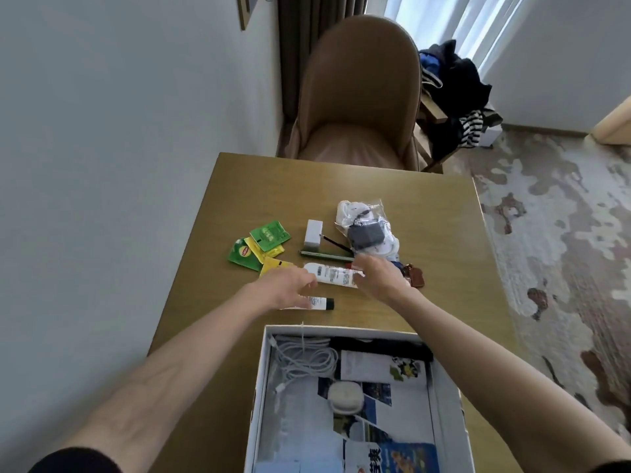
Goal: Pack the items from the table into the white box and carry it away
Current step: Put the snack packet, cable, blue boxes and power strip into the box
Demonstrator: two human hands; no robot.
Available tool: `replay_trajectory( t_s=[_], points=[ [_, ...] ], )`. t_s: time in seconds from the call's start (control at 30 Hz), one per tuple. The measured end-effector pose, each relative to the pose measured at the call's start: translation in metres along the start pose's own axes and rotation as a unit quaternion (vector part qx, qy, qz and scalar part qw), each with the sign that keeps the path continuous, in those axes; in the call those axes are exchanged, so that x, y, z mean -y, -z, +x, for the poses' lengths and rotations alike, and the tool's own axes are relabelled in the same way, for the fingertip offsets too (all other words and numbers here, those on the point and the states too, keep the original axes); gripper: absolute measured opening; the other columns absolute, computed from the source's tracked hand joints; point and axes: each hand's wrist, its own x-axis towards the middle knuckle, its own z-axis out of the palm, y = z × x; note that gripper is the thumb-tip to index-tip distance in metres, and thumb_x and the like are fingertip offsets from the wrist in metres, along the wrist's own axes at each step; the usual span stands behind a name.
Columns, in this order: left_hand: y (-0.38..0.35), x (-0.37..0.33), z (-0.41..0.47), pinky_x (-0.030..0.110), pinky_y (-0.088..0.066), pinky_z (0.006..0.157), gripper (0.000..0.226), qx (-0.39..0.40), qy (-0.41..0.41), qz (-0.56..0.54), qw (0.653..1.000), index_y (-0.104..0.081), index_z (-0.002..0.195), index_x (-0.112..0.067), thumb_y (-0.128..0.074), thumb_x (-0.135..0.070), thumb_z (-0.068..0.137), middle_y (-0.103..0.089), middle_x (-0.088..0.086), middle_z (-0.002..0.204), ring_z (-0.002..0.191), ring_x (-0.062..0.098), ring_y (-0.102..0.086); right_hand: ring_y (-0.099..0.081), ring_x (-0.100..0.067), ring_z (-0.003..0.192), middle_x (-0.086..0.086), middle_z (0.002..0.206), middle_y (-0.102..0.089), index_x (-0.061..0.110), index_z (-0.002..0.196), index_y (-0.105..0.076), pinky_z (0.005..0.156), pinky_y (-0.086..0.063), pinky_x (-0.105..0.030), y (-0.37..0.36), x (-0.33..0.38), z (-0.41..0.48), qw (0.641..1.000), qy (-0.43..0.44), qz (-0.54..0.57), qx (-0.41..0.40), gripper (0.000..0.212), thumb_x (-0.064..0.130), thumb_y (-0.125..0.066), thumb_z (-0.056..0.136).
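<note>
Here, the white tube [333, 275] is seen on the table [426, 216] beyond the white box [260, 370]; its end is met by the right hand [379, 275], though the grip cannot be told through blur; the left hand [285, 285] is held loosely open.

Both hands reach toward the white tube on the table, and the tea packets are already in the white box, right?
Not quite: the head view shows the tea packets still on the table, left of the white tube, not in the white box. The left hand and right hand do reach toward that tube.
</note>
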Motion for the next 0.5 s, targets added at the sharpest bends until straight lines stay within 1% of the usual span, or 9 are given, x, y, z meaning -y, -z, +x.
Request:
replay_trajectory(
  t_s=[0.1,0.17,0.23,0.3,0.33,0.37,0.43,0.47,0.5],
  points=[
    [-0.006,-0.001,0.017,0.035,-0.050,0.075,0.050,0.040,-0.040,0.046,0.997,-0.054,0.116,-0.030,-0.068,-0.055,0.074,-0.059,-0.011,0.110,0.094,0.013,-0.054,-0.056,-0.025,0.094,-0.007,0.111,-0.060,0.010,0.118,-0.059,0.073,-0.051,-0.038,-0.005,0.005,0.016,0.999,-0.026,-0.005,-0.047,0.031,0.005,-0.052,0.088],
    [-0.012,-0.001,0.022,0.031,-0.045,0.065,0.040,0.044,-0.063,0.063,0.995,-0.056,0.104,-0.028,-0.069,-0.051,0.073,-0.058,-0.011,0.100,0.084,0.012,-0.051,-0.054,-0.023,0.088,-0.008,0.104,-0.062,0.008,0.109,-0.061,0.067,-0.046,-0.033,-0.006,0.009,0.026,0.995,-0.016,-0.010,-0.095,0.027,-0.001,-0.047,0.088],
    [-0.016,0.001,0.024,0.029,-0.040,0.058,0.024,0.042,-0.062,0.042,0.996,-0.057,0.090,-0.027,-0.067,-0.042,0.074,-0.058,-0.011,0.088,0.079,0.014,-0.054,-0.056,-0.023,0.087,-0.008,0.102,-0.066,0.006,0.106,-0.064,0.066,-0.040,-0.030,-0.009,0.012,0.035,0.988,0.039,-0.047,-0.144,0.028,-0.004,-0.045,0.089],
    [-0.015,0.004,0.024,0.031,-0.045,0.059,0.019,0.047,-0.040,-0.004,0.998,-0.059,0.087,-0.026,-0.064,-0.040,0.074,-0.060,-0.008,0.085,0.078,0.017,-0.057,-0.055,-0.022,0.086,-0.007,0.101,-0.068,0.007,0.103,-0.065,0.067,-0.035,-0.028,-0.012,0.016,0.042,0.976,0.099,-0.106,-0.160,0.026,-0.004,-0.046,0.089],
    [-0.012,0.005,0.023,0.034,-0.050,0.063,0.021,0.045,-0.030,-0.038,0.998,-0.061,0.090,-0.026,-0.063,-0.040,0.075,-0.061,-0.008,0.087,0.079,0.017,-0.058,-0.054,-0.021,0.086,-0.006,0.102,-0.068,0.008,0.104,-0.065,0.067,-0.034,-0.027,-0.014,0.018,0.045,0.973,0.113,-0.118,-0.162,0.025,-0.003,-0.047,0.089],
    [-0.009,0.006,0.020,0.035,-0.053,0.068,0.025,0.034,-0.021,-0.080,0.996,-0.062,0.096,-0.025,-0.063,-0.040,0.076,-0.062,-0.007,0.091,0.082,0.017,-0.059,-0.055,-0.022,0.089,-0.007,0.106,-0.068,0.008,0.109,-0.063,0.068,-0.035,-0.028,-0.015,0.021,0.048,0.973,0.117,-0.120,-0.160,0.027,-0.003,-0.048,0.089],
    [-0.001,0.007,0.011,0.032,-0.055,0.075,0.034,-0.016,0.001,-0.176,0.984,-0.063,0.107,-0.021,-0.065,-0.040,0.079,-0.064,-0.005,0.096,0.086,0.015,-0.061,-0.056,-0.025,0.098,-0.009,0.114,-0.067,0.009,0.127,-0.055,0.072,-0.040,-0.032,-0.017,0.026,0.055,0.977,0.100,-0.121,-0.145,0.039,-0.001,-0.050,0.090],
    [0.004,0.008,0.005,0.028,-0.055,0.074,0.035,-0.052,0.012,-0.226,0.973,-0.063,0.109,-0.020,-0.067,-0.039,0.080,-0.064,-0.005,0.096,0.086,0.013,-0.062,-0.056,-0.027,0.101,-0.009,0.115,-0.067,0.009,0.131,-0.051,0.075,-0.041,-0.034,-0.018,0.028,0.059,0.980,0.086,-0.124,-0.133,0.041,0.000,-0.050,0.091],
    [0.008,0.009,-0.002,0.023,-0.054,0.071,0.034,-0.088,0.023,-0.273,0.958,-0.064,0.108,-0.019,-0.068,-0.039,0.080,-0.065,-0.005,0.095,0.084,0.011,-0.063,-0.055,-0.027,0.101,-0.010,0.112,-0.068,0.009,0.128,-0.052,0.075,-0.039,-0.035,-0.018,0.029,0.062,0.981,0.075,-0.130,-0.120,0.038,0.001,-0.050,0.091]
  ],
)
